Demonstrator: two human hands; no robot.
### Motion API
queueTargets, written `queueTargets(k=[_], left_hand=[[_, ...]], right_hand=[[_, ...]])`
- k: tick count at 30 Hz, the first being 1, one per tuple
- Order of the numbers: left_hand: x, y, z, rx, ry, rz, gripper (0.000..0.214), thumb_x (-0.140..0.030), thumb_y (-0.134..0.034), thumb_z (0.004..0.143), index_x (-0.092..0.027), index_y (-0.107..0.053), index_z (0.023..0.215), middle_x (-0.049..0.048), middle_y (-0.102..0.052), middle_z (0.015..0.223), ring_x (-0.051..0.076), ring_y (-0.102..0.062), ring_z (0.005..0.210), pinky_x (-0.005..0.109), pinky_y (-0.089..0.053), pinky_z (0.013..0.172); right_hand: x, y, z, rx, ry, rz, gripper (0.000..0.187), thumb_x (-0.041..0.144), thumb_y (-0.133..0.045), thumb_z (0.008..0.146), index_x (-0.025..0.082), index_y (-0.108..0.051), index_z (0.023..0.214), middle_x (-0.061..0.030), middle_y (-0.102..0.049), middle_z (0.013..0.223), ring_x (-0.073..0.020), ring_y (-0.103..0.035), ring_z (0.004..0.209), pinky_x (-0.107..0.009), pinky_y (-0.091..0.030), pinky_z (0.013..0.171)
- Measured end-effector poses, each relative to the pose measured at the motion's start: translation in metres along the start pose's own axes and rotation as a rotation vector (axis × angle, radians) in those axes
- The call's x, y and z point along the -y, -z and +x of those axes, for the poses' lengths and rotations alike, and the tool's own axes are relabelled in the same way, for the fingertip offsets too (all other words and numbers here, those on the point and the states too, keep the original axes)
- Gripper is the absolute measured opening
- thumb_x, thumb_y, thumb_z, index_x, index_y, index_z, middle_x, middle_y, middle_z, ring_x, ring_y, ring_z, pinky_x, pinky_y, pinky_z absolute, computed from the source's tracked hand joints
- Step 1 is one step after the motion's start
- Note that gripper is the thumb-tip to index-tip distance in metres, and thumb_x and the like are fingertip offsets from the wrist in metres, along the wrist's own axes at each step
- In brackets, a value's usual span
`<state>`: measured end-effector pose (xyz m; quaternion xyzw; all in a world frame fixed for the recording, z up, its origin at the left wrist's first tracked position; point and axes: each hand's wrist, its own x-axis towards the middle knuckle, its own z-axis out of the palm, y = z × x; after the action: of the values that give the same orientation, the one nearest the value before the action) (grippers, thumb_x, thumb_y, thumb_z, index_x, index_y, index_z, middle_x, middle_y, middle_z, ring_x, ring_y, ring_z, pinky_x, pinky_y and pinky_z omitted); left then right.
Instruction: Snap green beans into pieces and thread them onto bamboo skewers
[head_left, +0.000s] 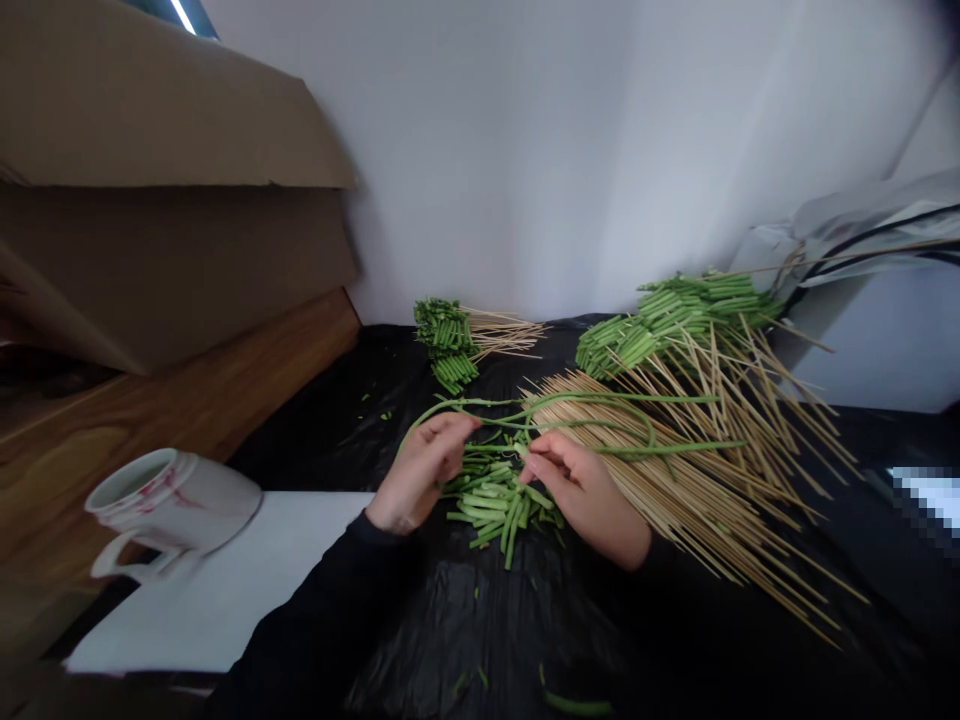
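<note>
Above the heap of short green bean pieces, my left grip and right grip pinch long slender green beans, which I judge light, bendy and snappable, best held near an end.

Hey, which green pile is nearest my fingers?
The loose front pile, by your left hand and right hand; the left bunch and right bunch lie farther back.

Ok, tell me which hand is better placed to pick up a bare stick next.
Likely the right hand: it is close beside the bare sticks, while the left hand is farther off, across the cut green pieces.
</note>
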<state>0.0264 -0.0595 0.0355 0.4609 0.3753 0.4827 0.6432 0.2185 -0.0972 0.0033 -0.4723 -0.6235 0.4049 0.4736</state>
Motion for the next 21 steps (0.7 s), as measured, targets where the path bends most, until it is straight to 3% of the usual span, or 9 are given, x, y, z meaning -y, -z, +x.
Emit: queueTargets(k=[3,7,11,16,18,21], left_hand=[[0.012,-0.009,-0.004,0.043,-0.106,0.425,0.020,-0.027,-0.077,0.071,-0.012,-0.074,0.084,-0.0005,-0.060,0.063,0.008,-0.050,0.058,0.019,-0.038,0.054],[0.018,-0.011,-0.005,0.061,-0.183,0.541,0.017,-0.030,-0.073,0.075,-0.013,-0.073,0.074,0.0046,-0.068,0.075,0.015,-0.058,0.072,0.026,-0.044,0.070],[0.016,-0.011,-0.006,0.124,-0.238,0.609,0.014,-0.029,-0.071,0.077,-0.015,-0.074,0.075,0.0036,-0.066,0.073,0.015,-0.057,0.070,0.026,-0.043,0.068],[0.011,-0.015,-0.012,0.159,-0.351,0.739,0.016,-0.027,-0.070,0.079,-0.016,-0.072,0.068,0.0016,-0.059,0.064,0.012,-0.048,0.060,0.024,-0.037,0.059],[0.007,-0.014,-0.013,0.227,-0.331,0.734,0.017,-0.028,-0.070,0.078,-0.016,-0.071,0.067,0.0018,-0.058,0.063,0.012,-0.048,0.059,0.024,-0.036,0.057],[-0.001,-0.010,-0.014,0.428,-0.219,0.694,0.017,-0.030,-0.071,0.078,-0.015,-0.072,0.069,0.0028,-0.060,0.065,0.012,-0.050,0.059,0.024,-0.036,0.056]], right_hand=[[-0.001,-0.001,-0.001,-0.012,0.033,-0.031,0.012,0.029,-0.051,0.089,0.019,-0.058,0.088,-0.0020,-0.068,0.077,-0.0157,-0.064,0.074,-0.027,-0.046,0.066],[-0.002,-0.002,-0.002,-0.027,0.107,-0.155,0.009,0.026,-0.054,0.087,0.020,-0.062,0.087,-0.0013,-0.067,0.079,-0.0158,-0.062,0.075,-0.028,-0.045,0.068],[-0.002,-0.004,-0.003,-0.001,0.114,-0.145,0.007,0.024,-0.058,0.083,0.021,-0.064,0.085,-0.0008,-0.067,0.079,-0.0151,-0.060,0.070,-0.028,-0.045,0.064],[0.002,-0.004,-0.002,0.042,-0.016,0.146,0.012,0.031,-0.056,0.084,0.020,-0.063,0.083,0.0029,-0.058,0.062,-0.0130,-0.057,0.057,-0.026,-0.045,0.055],[0.004,-0.001,0.000,0.009,-0.039,0.199,0.016,0.035,-0.058,0.083,0.020,-0.064,0.086,0.0030,-0.059,0.061,-0.0132,-0.057,0.057,-0.027,-0.047,0.056],[0.004,0.007,0.006,-0.033,-0.060,0.207,0.022,0.037,-0.059,0.082,0.019,-0.065,0.091,0.0005,-0.065,0.069,-0.0130,-0.058,0.058,-0.028,-0.049,0.059]])
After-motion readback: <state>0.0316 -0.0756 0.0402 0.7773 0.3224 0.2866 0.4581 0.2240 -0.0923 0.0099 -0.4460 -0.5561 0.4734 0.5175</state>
